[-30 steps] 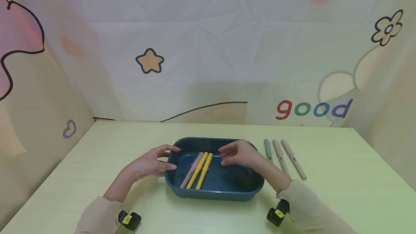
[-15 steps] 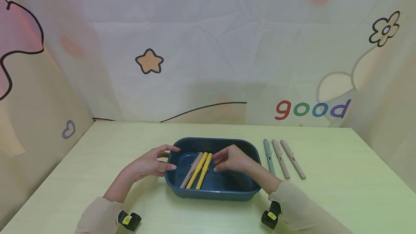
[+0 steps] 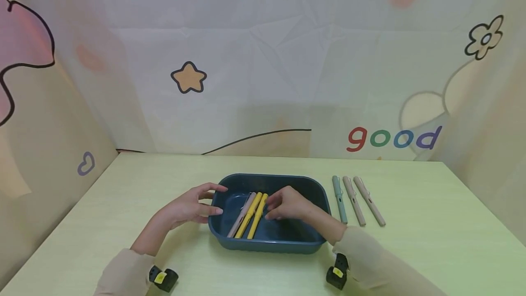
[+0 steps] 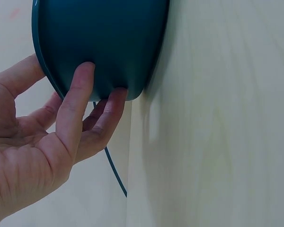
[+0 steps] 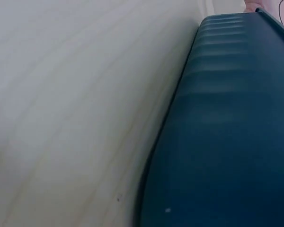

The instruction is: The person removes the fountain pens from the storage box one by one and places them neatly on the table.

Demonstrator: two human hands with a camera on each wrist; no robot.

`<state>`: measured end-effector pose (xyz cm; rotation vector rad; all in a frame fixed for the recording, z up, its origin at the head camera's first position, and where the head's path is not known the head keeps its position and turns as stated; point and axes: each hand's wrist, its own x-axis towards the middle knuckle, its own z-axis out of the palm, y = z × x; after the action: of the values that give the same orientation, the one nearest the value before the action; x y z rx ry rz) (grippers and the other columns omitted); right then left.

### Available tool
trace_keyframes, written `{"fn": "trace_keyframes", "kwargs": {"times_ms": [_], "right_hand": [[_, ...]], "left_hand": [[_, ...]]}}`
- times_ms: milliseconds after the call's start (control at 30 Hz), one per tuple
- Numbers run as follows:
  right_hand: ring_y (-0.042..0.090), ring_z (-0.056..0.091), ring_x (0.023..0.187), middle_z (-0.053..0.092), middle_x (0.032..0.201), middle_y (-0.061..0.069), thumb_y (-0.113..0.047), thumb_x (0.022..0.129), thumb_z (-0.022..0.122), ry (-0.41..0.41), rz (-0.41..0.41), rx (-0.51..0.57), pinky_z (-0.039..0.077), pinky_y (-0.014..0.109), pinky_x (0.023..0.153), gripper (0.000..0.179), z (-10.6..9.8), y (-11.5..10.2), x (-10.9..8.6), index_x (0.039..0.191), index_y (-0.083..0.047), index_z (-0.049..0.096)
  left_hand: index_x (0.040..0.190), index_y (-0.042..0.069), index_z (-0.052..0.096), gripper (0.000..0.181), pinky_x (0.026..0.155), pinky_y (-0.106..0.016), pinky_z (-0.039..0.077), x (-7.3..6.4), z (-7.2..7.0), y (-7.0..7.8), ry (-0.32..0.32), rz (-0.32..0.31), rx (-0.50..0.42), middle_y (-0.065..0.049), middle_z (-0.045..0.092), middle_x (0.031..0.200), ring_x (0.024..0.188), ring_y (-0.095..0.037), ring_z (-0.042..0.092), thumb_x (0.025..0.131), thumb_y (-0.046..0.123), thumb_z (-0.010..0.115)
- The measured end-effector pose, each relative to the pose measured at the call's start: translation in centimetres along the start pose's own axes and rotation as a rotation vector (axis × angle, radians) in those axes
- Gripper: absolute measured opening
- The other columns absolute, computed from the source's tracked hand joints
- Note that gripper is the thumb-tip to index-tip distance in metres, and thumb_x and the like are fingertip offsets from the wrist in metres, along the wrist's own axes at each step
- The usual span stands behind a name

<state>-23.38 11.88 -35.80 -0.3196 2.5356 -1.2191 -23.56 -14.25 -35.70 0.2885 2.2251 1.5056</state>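
Note:
My left hand point(image 3: 190, 204) holds the left end of a dark blue plastic tub point(image 3: 283, 244), fingers about its rim. In the left wrist view, fingertips point(image 4: 87, 68) press its outer wall. Inside the tub lie a pinkish-grey pen point(image 3: 241, 216), a yellow pen point(image 3: 248, 216) and another yellow pen point(image 3: 258, 216), slanted side by side. My right hand point(image 3: 289, 204) reaches over the tub, its bent fingers beside the rightmost yellow pen. Thumb and fingertips stand apart; whether they touch the pen is unclear. The right wrist view shows only the tub's ribbed outer side point(image 5: 222, 118) and the tabletop.
On the tabletop point(image 3: 427, 223) right of the tub lie a green pen point(image 3: 339, 200), a beige pen point(image 3: 354, 201) and another beige pen point(image 3: 370, 202). A printed cloth backdrop point(image 3: 230, 118) rises behind the table and along both sides.
The right hand has moved left and slightly down inside the tub, toward the rightmost yellow pen, uncovering the green pen. The left hand and tub have stayed in place.

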Motion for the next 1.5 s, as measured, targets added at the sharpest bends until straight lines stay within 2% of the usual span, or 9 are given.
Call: {"fn": "trace_keyframes", "kwargs": {"times_ms": [267, 567, 800, 1033, 1300, 1500], "right_hand": [[0.011, 0.059, 0.068, 0.064, 0.083, 0.004, -0.002, 0.075, 0.072, 0.019, 0.027, -0.031, 0.053, 0.025, 0.064, 0.033, 0.8, -0.4, 0.3, 0.106, 0.002, 0.064], [0.011, 0.057, 0.066, 0.061, 0.077, 0.002, -0.004, 0.077, 0.070, -0.033, 0.014, -0.061, 0.053, 0.026, 0.062, 0.029, 1.1, -0.7, 0.5, 0.105, 0.001, 0.065], [0.012, 0.056, 0.059, 0.063, 0.082, 0.004, -0.008, 0.079, 0.069, -0.036, -0.020, -0.158, 0.052, 0.024, 0.056, 0.019, 1.5, -1.1, 0.6, 0.097, -0.002, 0.068], [0.013, 0.056, 0.048, 0.058, 0.069, 0.003, -0.010, 0.078, 0.070, -0.015, 0.002, -0.176, 0.051, 0.025, 0.047, 0.009, 1.6, -1.1, 0.3, 0.083, -0.005, 0.065], [0.012, 0.049, 0.040, 0.051, 0.058, 0.001, -0.018, 0.076, 0.074, 0.037, -0.050, -0.326, 0.042, 0.020, 0.039, 0.021, 1.8, -0.6, 0.1, 0.074, -0.008, 0.055], [0.012, 0.050, 0.038, 0.050, 0.056, 0.002, -0.018, 0.072, 0.077, 0.055, -0.036, -0.353, 0.041, 0.019, 0.037, 0.026, 2.0, -0.5, 0.2, 0.074, -0.007, 0.053]], "left_hand": [[0.131, 0.010, 0.044, 0.058, 0.079, -0.045, 0.051, 0.0, 0.0, -0.1, -0.007, 0.017, -0.009, -0.025, 0.034, 0.134, 0.098, -0.028, 0.057, 0.079, 0.008, 0.070], [0.129, 0.010, 0.046, 0.057, 0.079, -0.045, 0.051, 0.2, 0.0, -0.4, -0.004, 0.014, -0.030, -0.023, 0.036, 0.132, 0.096, -0.026, 0.058, 0.078, 0.008, 0.071], [0.130, 0.011, 0.045, 0.058, 0.080, -0.046, 0.051, 0.1, -0.2, 0.0, -0.010, 0.015, -0.011, -0.025, 0.034, 0.134, 0.099, -0.029, 0.057, 0.078, 0.009, 0.071], [0.130, 0.011, 0.045, 0.058, 0.080, -0.046, 0.051, 0.2, 0.0, -0.1, -0.003, 0.003, -0.015, -0.024, 0.034, 0.135, 0.101, -0.029, 0.056, 0.078, 0.010, 0.071], [0.130, 0.010, 0.044, 0.059, 0.080, -0.045, 0.051, 0.0, 0.1, 0.1, -0.010, 0.014, -0.003, -0.026, 0.033, 0.134, 0.099, -0.028, 0.057, 0.078, 0.009, 0.071], [0.130, 0.010, 0.045, 0.058, 0.079, -0.046, 0.051, 0.0, 0.0, 0.1, 0.005, 0.008, 0.000, -0.025, 0.033, 0.135, 0.100, -0.029, 0.056, 0.078, 0.008, 0.071]]}}
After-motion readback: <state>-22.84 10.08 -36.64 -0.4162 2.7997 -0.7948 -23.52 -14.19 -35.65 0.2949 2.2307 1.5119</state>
